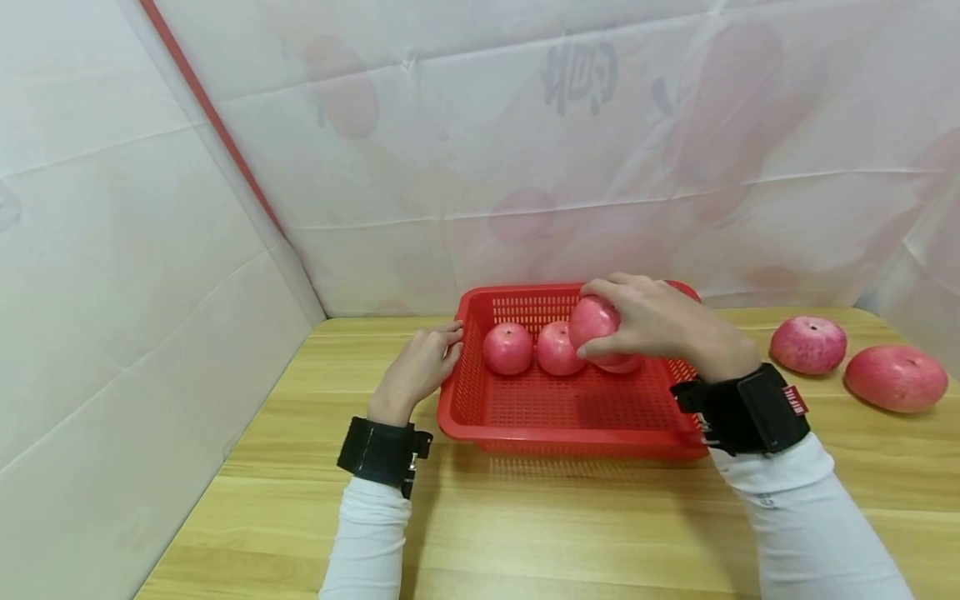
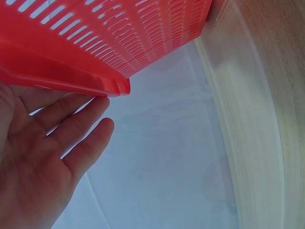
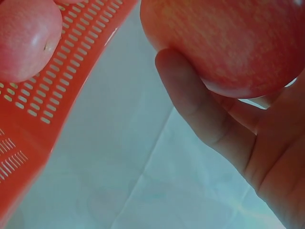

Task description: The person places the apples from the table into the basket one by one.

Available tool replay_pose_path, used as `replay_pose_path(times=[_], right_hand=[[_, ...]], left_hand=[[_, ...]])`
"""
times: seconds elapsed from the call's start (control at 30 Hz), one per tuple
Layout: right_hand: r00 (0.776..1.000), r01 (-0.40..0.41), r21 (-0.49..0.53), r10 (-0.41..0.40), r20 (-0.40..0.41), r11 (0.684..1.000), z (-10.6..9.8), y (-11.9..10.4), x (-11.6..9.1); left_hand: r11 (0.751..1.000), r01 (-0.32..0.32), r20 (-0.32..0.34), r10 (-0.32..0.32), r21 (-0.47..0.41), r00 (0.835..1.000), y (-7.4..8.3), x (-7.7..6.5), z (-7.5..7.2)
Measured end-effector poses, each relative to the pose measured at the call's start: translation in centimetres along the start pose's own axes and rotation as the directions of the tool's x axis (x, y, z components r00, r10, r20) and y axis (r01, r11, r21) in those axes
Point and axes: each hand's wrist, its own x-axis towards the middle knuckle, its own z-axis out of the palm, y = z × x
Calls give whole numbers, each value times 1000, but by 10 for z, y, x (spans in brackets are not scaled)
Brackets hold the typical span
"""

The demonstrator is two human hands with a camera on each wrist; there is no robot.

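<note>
A red plastic basket [image 1: 585, 435] with slotted walls stands on the wooden table. My right hand [image 1: 648, 321] grips a pinkish-red apple [image 1: 592, 323] above the basket's inside, thumb and fingers around its sides. Fine streaks mark this apple's skin [image 3: 228, 43] in the right wrist view. Inside the basket sit an apple [image 1: 508, 348] on the left, another apple [image 1: 557, 350] beside it, and a third apple [image 1: 622, 365] mostly hidden behind the held one. At the left rim is my left hand [image 1: 422, 367]; its extended fingers [image 2: 78, 121] touch the rim's underside in the left wrist view.
Two more apples lie on the table to the right of the basket, a darker apple [image 1: 808, 344] and a wider-looking apple [image 1: 896, 379]. A pale printed sheet [image 1: 450, 150] hangs behind the wooden table [image 1: 285, 500] and along its left side.
</note>
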Motion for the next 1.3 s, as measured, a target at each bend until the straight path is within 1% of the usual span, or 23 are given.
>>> replay_pose_path(times=[0.2, 0.43, 0.57, 0.8, 1.07, 1.2, 1.3], right_hand=[[999, 15, -1, -15, 37, 1000, 4, -3, 3], [999, -9, -4, 10, 42, 1000, 9, -5, 6], [997, -12, -3, 12, 75, 1000, 10, -7, 7], [994, 14, 11, -16, 105, 1000, 16, -9, 10], [992, 5, -3, -4, 126, 1000, 18, -11, 12], [990, 12, -6, -11, 138, 1000, 20, -14, 14], [988, 29, -9, -27, 152, 1000, 24, -17, 17]], left_hand=[[1000, 2, 0, -2, 10, 1000, 1, -1, 0], [1000, -4, -5, 4, 8, 1000, 2, 1, 1], [1000, -9, -5, 9, 2, 1000, 3, 2, 2], [1000, -8, -8, 8, 2, 1000, 2, 2, 3], [1000, -13, -11, 12, -12, 1000, 5, 2, 2], [1000, -30, -28, 30, 5, 999, 6, 2, 2], [999, -35, -28, 35, 17, 999, 6, 2, 2]])
